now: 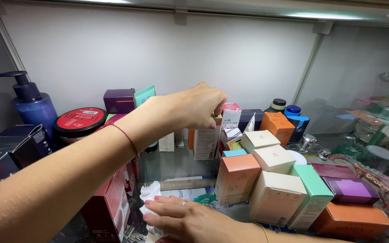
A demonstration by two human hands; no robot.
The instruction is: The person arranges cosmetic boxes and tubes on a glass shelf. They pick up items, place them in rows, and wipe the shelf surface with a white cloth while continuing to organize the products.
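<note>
- Left hand [199,108]: reaches across from the left to the back row of a glass shelf [172,166]. The fingers are curled and closed in a pinch on the top edge of a tall white carton [205,141]. The fingertips are partly hidden behind the knuckles, so I cannot tell how deep the grip goes.
- Tall white carton: stands upright near the middle of the back row. A white box with a pink top [231,114] is just beside it on the right, and a small white box [166,142] is near it on the left.
- Right hand [190,220]: lies low at the front with its fingers stretched out flat and close together. It presses on a crumpled white cloth [151,192] that sits on the shelf.
- Step in hand, as judged: the carton is gripped at its top and its base appears to rest on the shelf. The cloth is held down flat, not gathered up.
- What a lift calls for, as judged: a straight upward pull, because the neighbours stand close. A sideways tilt could knock the pink-topped box.
- Front right cluster: a peach carton [236,177], cream boxes [273,158] and a mint-green box [315,193] are packed so that they touch. They stand apart from both hands.
- Left side: a blue pump bottle [32,108] and a red-lidded jar [79,119] stand behind the forearm, untouched.
</note>
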